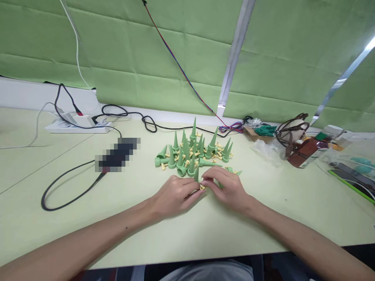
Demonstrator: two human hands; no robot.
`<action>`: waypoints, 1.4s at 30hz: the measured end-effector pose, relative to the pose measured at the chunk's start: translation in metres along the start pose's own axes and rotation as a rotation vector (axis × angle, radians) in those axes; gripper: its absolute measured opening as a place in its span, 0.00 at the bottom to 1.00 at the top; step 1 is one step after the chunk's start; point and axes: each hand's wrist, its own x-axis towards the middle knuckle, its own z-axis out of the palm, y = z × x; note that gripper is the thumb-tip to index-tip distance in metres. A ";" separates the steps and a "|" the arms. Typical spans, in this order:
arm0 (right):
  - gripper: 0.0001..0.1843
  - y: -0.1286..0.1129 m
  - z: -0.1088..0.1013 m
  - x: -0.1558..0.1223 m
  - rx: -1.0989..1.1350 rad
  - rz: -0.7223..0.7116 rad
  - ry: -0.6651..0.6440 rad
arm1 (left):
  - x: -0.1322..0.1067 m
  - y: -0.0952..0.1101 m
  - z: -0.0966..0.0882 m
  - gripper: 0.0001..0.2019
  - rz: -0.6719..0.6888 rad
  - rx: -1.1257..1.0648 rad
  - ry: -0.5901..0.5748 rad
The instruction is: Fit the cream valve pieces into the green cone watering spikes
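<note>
Both hands meet right in the middle of the bench (140,218), near the front edge. The left hand (175,194) has its fingers (191,188) pinched narrow around the bottom of one green cone (196,174), which pokes up, tip away from the person, between the two hands. The right hand (230,190) has its fingers (209,180) curled in tight too, pinching a small yellow bit (202,188) right at the cone's base. Fingertips of both hands are basically touching there.

Just behind the hands sits the pile (191,153) of the same green cones, some standing upright, some tipped over, with more yellow bits scattered among them.

Off to the left there's a white power strip (77,125) by the wall, and a black cable (63,195) looping across the bench. To the right: a crumpled clear bag (265,150), and a brown strap thing (293,130) on top of some clutter. Green cloth (131,50) hangs behind it all.
</note>
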 end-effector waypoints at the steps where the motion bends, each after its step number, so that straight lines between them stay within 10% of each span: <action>1: 0.04 0.000 0.000 0.001 0.008 -0.005 0.011 | 0.000 0.000 0.000 0.14 0.005 0.010 0.017; 31: 0.06 -0.006 -0.003 0.004 0.034 -0.023 0.112 | -0.001 0.003 -0.002 0.05 -0.084 -0.038 0.177; 42: 0.02 -0.003 -0.002 0.000 -0.034 -0.032 0.023 | 0.000 0.005 -0.004 0.04 -0.039 -0.041 0.069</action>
